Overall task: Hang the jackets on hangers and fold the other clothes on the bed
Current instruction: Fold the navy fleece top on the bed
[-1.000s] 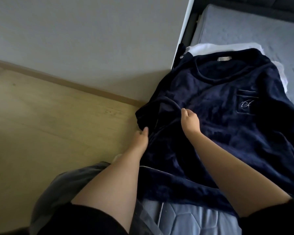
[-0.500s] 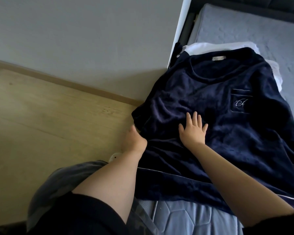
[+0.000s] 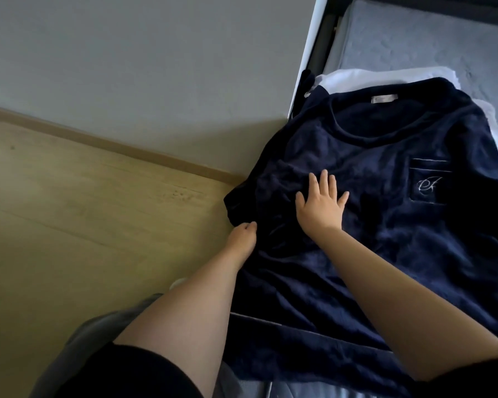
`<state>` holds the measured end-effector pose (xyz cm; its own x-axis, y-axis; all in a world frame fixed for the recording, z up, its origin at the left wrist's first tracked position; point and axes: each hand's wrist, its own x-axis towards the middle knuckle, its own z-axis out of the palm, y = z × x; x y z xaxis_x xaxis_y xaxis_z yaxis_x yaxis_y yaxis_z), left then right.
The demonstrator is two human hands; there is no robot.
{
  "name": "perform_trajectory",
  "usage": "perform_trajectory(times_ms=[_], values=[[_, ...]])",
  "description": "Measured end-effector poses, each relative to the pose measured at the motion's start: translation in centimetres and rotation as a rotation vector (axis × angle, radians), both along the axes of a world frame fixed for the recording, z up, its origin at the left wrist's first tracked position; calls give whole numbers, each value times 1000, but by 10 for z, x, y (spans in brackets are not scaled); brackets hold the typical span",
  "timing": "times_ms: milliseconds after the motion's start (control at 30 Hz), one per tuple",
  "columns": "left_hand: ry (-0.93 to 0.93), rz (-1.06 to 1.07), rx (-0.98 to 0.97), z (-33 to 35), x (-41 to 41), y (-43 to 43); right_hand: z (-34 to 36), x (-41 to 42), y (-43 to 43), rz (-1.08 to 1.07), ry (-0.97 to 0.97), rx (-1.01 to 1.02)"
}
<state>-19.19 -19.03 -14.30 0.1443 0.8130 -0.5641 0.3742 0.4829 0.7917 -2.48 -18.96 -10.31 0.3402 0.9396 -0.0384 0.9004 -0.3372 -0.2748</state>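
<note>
A dark navy velvety top (image 3: 385,225) with a chest pocket and a white embroidered logo lies face up on the grey bed (image 3: 414,47). Its left sleeve is bunched at the bed's edge. My right hand (image 3: 321,206) rests flat on the top's chest, fingers spread. My left hand (image 3: 243,235) is at the bunched sleeve by the bed's edge, its fingers curled onto the dark fabric. A white garment (image 3: 371,77) lies under the top, showing above the collar and along its right shoulder.
A wooden floor (image 3: 84,211) and a pale wall (image 3: 141,67) with a skirting board lie to the left. The bed frame's white edge (image 3: 308,47) runs up beside the wall. My grey trousers (image 3: 92,340) show at the bottom left.
My right hand let go of the fabric fold and opened flat on the top's chest. My left hand stayed at the sleeve near the bed's edge.
</note>
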Motion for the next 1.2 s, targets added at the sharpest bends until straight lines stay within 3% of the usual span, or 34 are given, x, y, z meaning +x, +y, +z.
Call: perform_trajectory(times_ms=[100,167,267,367,500,633,733,900,1100,1200], values=[[-154,153,-229,-3,15,22,-16,6,15,-40,28,-108],[-245,262,-352,-6,24,37,-31,6,13,-41,-8,-54],[-410,415,-427,-14,33,57,-45,5,11,-55,-46,63],[-620,447,-500,-14,36,75,-50,6,17,-57,-86,41],[-783,447,-496,-11,40,97,-54,6,21,-54,-125,21],[-1144,801,-340,-6,43,114,-54,6,22,-54,-136,31],[-1308,916,-303,3,44,128,-54,6,21,-57,-133,34],[-1380,948,-323,15,40,140,-52,6,21,-54,-125,32],[-1103,1097,-413,32,9,160,-51,6,20,-56,-115,46],[-1241,1140,-299,41,-5,164,-51,5,20,-56,-105,51]])
